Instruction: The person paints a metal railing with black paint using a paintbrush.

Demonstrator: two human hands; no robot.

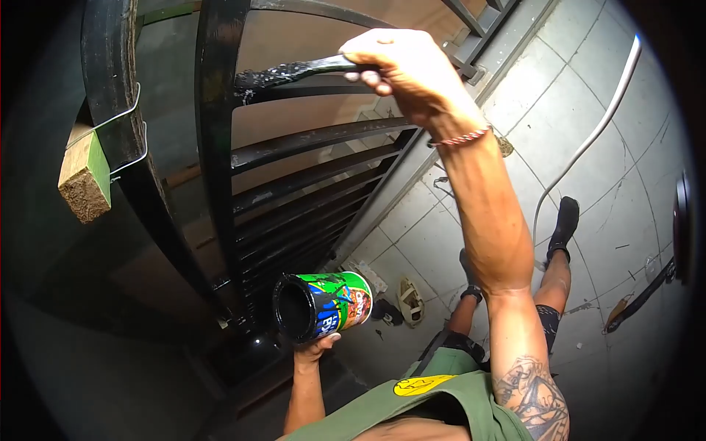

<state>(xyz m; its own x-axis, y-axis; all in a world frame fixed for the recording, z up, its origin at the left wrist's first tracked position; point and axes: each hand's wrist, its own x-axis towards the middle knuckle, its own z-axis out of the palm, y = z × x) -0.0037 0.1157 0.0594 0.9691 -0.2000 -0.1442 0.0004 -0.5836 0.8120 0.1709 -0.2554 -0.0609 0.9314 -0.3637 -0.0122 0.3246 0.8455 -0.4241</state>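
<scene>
My right hand (401, 73), with a red and white cord at its wrist, is closed around the handle of a paintbrush (294, 71). The brush's bristles are coated in black paint and touch the black upright bar (218, 81) of a metal grille. Lower down, my left hand (318, 347) grips a paint can (342, 303) from beneath. The can has a green, blue and orange label with black drips, and it is tilted so that its dark mouth faces left. How much paint is inside cannot be seen.
Black slats (316, 143) of the grille run off to the right. A wooden block (84, 180) is wired to a dark post at left. On the tiled floor (588, 88) lie a pale hose (588, 140), a light-coloured shoe (410, 300) and another brush-like tool (640, 298).
</scene>
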